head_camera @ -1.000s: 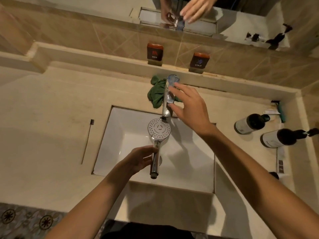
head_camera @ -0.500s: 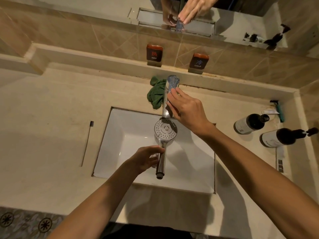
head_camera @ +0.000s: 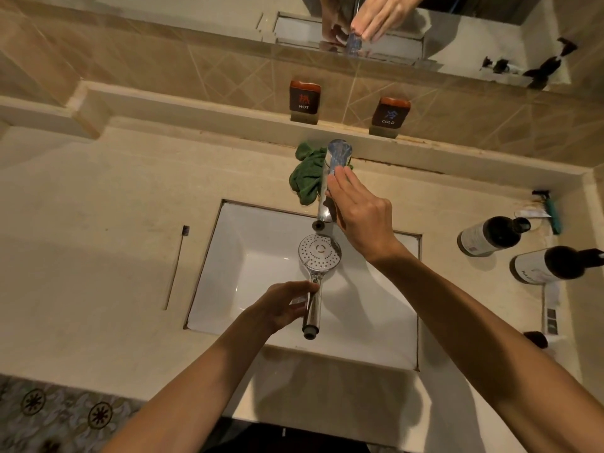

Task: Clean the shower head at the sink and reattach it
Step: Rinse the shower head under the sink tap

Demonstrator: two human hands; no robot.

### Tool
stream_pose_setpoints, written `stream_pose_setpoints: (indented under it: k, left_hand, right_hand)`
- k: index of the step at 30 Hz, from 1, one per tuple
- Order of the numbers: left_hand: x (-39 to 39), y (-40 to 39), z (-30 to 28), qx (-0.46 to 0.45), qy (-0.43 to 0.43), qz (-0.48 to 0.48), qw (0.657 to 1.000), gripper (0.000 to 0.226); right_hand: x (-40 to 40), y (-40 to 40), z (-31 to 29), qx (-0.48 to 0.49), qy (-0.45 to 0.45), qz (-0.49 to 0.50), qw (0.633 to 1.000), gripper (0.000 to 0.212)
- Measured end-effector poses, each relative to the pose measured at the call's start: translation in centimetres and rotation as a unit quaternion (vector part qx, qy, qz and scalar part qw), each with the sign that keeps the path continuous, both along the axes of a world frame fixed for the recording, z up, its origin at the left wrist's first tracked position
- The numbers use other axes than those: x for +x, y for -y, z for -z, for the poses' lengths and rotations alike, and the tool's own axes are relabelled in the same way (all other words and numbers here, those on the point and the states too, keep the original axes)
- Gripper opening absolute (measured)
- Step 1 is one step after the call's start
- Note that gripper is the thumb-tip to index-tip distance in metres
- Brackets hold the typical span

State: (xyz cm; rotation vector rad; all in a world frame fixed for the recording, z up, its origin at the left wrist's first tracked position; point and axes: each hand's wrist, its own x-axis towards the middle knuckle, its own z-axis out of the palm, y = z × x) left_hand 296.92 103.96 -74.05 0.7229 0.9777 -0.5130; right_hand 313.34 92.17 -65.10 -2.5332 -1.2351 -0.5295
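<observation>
The left hand (head_camera: 287, 304) curls its fingers and thumb round the chrome handle of the shower head (head_camera: 318, 256), holding it over the white sink (head_camera: 261, 256) with the nozzle face turned up, just near of the faucet spout. Farther back, the right hand (head_camera: 362, 217) lies against the faucet (head_camera: 330, 181), fingers nearly straight and close together along its lever, touching it. Behind the faucet a green cloth (head_camera: 307, 178) lies crumpled on the counter. Compared with a second ago, the right hand has closed onto the faucet from a spread reach, and the shower head sits a little farther right.
</observation>
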Motion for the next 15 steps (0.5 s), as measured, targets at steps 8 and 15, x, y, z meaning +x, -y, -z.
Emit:
stream_pose_setpoints:
  k: [8, 15]
  left_hand:
    - [0.3, 0.2, 0.1, 0.003, 0.001, -0.016, 1.0, 0.035]
    - [-0.9, -0.4, 0.7, -0.01, -0.004, -0.04, 0.999, 0.044]
  right_hand:
    - [1.0, -1.1, -0.6, 0.072, -0.012, 0.012, 0.997, 0.048]
    - [0.6, -1.3, -1.0, 0.104, -0.042, 0.026, 0.993, 0.039]
